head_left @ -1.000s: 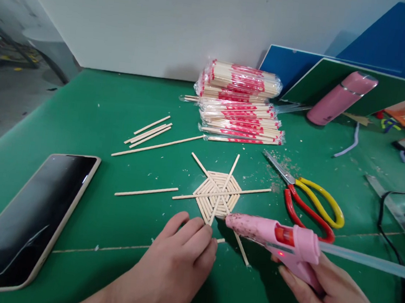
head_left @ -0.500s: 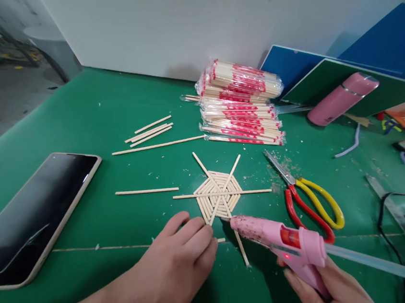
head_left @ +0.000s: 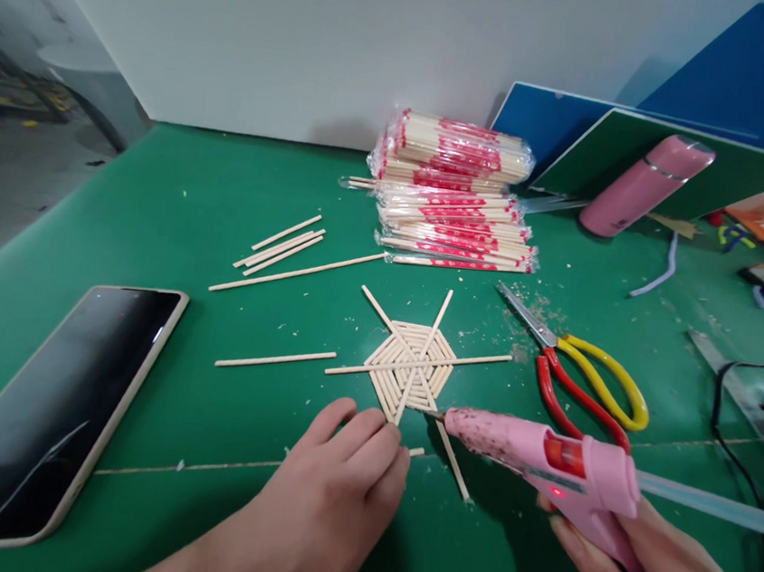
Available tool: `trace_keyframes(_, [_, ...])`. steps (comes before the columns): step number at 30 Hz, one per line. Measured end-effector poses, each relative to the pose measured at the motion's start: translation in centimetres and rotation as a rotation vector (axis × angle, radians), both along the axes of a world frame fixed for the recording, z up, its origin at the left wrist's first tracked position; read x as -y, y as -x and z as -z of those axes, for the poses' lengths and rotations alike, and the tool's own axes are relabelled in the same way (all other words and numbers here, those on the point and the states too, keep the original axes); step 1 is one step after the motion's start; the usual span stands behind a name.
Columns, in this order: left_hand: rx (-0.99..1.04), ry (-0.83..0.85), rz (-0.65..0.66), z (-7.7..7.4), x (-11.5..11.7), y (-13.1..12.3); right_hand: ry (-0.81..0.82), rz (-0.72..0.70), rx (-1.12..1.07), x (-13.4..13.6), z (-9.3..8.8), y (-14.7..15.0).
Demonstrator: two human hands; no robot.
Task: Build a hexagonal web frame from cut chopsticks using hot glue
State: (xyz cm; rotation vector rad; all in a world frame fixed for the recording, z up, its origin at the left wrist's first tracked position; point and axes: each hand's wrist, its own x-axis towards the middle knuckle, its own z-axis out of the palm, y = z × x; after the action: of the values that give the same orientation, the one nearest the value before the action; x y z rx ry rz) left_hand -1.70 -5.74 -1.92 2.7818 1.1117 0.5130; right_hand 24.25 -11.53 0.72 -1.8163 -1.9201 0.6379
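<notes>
A hexagonal web of pale sticks (head_left: 413,365) lies on the green table, its longer crossed sticks reaching past the rim. My left hand (head_left: 348,483) is at the web's lower edge, fingers curled together over the end of one crossed stick; a short stick end (head_left: 416,453) shows beside the knuckles, and what the fingertips grip is hidden. My right hand (head_left: 645,568) is wrapped round the handle of a pink glue gun (head_left: 541,457). The gun's red light is on, a clear glue stick sticks out of its back, and its nozzle is at the web's lower right edge.
Loose sticks (head_left: 283,253) and a single stick (head_left: 275,359) lie left of the web. A phone (head_left: 55,406) is at the left. Wrapped chopsticks (head_left: 456,194) are piled behind. Scissors (head_left: 572,361) lie right, with a pink flask (head_left: 646,186) and a black cable (head_left: 717,403) beyond.
My right hand and the glue gun have shifted slightly to the right, the nozzle moving a little along the web's lower edge. My left hand has barely moved.
</notes>
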Motion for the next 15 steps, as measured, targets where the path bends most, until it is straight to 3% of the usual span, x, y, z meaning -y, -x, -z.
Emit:
trace_keyframes(5, [-0.008,0.008,0.001,0.0,0.1,0.0,0.064,-0.086,0.077,0.1,-0.2,-0.1])
trace_keyframes(10, [-0.017,-0.004,0.004,-0.1,0.0,0.0,0.01,-0.148,0.201,0.1,1.6,-1.2])
trace_keyframes(15, [-0.018,-0.016,0.001,0.2,0.1,-0.1,-0.075,-0.209,0.223,-0.2,1.5,-0.7])
